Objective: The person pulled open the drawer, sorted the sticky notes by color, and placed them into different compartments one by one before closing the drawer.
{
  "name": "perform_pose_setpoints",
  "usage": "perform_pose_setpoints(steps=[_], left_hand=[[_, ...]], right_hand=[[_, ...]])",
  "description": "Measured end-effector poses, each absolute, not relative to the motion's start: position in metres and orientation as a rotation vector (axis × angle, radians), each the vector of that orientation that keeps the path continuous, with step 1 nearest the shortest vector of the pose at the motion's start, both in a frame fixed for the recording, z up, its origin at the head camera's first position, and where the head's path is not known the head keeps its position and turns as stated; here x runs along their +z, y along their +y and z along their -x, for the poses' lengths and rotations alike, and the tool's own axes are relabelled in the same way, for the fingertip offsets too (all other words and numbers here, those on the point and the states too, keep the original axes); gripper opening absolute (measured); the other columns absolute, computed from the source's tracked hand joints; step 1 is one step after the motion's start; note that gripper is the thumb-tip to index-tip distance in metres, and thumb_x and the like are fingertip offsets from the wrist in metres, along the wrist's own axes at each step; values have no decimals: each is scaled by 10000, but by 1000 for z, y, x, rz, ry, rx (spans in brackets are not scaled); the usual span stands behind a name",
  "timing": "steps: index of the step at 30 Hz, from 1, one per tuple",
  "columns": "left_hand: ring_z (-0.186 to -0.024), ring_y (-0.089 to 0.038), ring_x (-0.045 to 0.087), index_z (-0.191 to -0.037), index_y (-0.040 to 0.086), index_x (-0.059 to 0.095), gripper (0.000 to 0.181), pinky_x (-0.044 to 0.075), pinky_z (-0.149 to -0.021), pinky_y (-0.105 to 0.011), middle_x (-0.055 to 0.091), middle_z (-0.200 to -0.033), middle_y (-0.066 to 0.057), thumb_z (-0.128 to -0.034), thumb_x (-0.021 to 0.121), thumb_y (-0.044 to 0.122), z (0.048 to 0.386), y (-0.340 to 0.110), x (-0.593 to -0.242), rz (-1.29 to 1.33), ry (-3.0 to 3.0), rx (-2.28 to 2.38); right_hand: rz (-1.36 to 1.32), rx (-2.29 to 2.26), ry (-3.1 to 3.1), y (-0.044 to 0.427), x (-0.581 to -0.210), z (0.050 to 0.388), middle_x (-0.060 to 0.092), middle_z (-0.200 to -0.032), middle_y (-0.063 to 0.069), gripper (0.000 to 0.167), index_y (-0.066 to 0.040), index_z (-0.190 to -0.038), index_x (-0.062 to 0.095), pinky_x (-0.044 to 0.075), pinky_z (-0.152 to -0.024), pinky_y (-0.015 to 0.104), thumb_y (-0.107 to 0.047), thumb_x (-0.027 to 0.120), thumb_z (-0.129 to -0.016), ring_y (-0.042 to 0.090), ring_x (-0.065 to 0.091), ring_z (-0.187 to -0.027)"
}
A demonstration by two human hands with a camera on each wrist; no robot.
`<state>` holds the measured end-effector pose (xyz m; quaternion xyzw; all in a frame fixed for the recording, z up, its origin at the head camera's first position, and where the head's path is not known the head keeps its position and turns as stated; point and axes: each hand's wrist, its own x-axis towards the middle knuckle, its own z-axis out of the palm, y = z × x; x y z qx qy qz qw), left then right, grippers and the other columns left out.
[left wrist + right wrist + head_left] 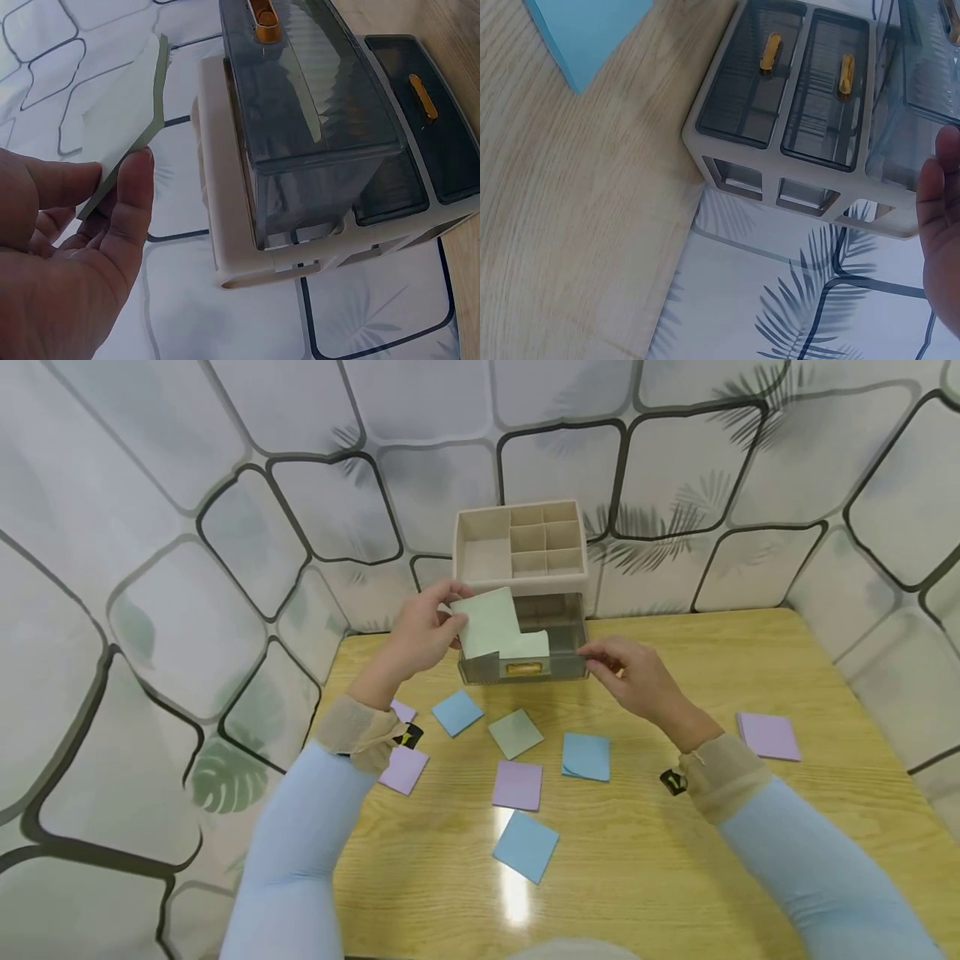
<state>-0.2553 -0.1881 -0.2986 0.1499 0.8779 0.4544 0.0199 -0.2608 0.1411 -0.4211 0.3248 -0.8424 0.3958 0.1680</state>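
In the head view my left hand point(423, 631) pinches a pale green sticky-note pad point(487, 620) above the left part of a pulled-out drawer point(566, 668). The left wrist view shows that pad point(127, 112) edge-on between thumb and fingers. Inside the clear grey drawer, behind its gold handle point(523, 668), lies another pale green pad point(528, 645). My right hand point(633, 677) holds the drawer's right front corner with its fingertips. In the right wrist view these fingertips point(931, 180) meet the drawer's side, and the rest of the hand is cut off.
The cream organizer point(521, 583) has a divided top tray and, lower down, closed drawers point(829, 90). Several pads lie on the wooden table point(637, 877): blue ones point(527, 847), purple ones point(517, 785), a green one point(516, 734). Another purple pad point(768, 737) lies far right. Patterned cloth surrounds the table.
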Motion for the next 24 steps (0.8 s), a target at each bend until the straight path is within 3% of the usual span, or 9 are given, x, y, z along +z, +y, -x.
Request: perform_pose_setpoints(steps=[7, 14, 18, 24], left_hand=[[-885, -300, 684, -1375, 59, 582, 286, 648, -755, -425, 615, -1438, -201, -1096, 528, 33, 278, -161, -303, -522, 2742, 1282], [-716, -188, 593, -1364, 54, 593, 303, 547, -736, -314, 695, -1318, -192, -1080, 495, 13, 299, -141, -316, -603, 2848, 977], [-765, -173, 508, -1365, 50, 586, 315, 476, -747, -307, 688, -1281, -178, -1078, 468, -7, 306, -135, -320, -570, 2827, 926], [-708, -184, 560, -1372, 76, 576, 330, 576, -721, -370, 597, -991, -114, -1079, 446, -2, 312, -131, -326, -480, 2695, 962]], right_hand=[[-942, 1128, -2358, 142, -419, 260, 762, -945, 118, 184, 14, -1144, 771, 463, -597, 181, 65, 713, -976, 164, 666, -701], [-959, 1117, -2342, 141, -418, 259, 770, -948, 115, 192, 2, -1141, 781, 459, -615, 158, 67, 716, -973, 185, 676, -699], [-956, 1107, -2342, 141, -419, 259, 767, -938, 120, 193, -8, -1143, 785, 451, -611, 159, 61, 717, -975, 179, 668, -695], [-973, 1113, -2310, 141, -420, 260, 751, -907, 96, 220, -10, -1134, 788, 444, -612, 141, 93, 731, -948, 170, 662, -680]])
